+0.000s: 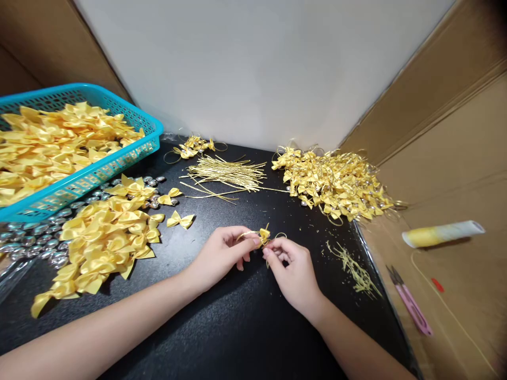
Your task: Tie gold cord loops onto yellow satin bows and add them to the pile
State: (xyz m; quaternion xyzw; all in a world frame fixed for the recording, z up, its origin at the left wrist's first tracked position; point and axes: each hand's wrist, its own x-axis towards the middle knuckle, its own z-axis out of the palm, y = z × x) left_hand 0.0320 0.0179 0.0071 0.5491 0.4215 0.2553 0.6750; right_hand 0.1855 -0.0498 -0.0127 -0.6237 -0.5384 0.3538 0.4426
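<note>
My left hand [224, 253] is closed in a pinch on a small yellow ribbon bow [263, 236] over the middle of the black table. Close beside it, my right hand [292, 269] is also closed, its thumb and forefinger pinching the gold cord [280, 235] at the bow's right side. The cord loops out on both sides of the bow. Fingers hide part of the bow and the cord's ends. Two loose bows lie left of my hands, the nearer one [180, 219] flat on the table.
A blue basket [156, 136] of bows stands left, above a bow heap [106, 237] and silver beads [39, 237]. Cut gold cords [227, 171] lie behind my hands. Corded bows [332, 184], cord scraps [356, 272], pink-handled snips [412, 306] and a yellow-white roll [443, 233] are right.
</note>
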